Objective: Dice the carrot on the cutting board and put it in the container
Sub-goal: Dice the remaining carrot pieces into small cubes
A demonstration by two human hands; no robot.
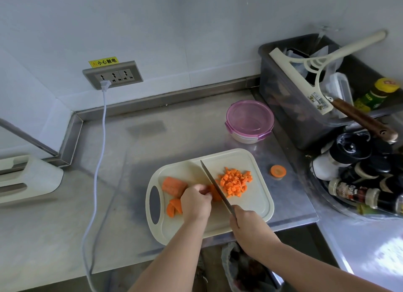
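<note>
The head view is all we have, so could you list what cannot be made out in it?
Head view:
- carrot piece: mostly hidden by the left hand and the knife blade.
- knife handle: enclosed by the right hand.
- container contents: unclear through its tinted lid.
- spice bottle labels: too small, blurred.

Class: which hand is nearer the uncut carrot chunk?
Left. The left hand, holding a carrot piece, lies beside the carrot chunk; the right hand, gripping the knife, is farther right.
</note>
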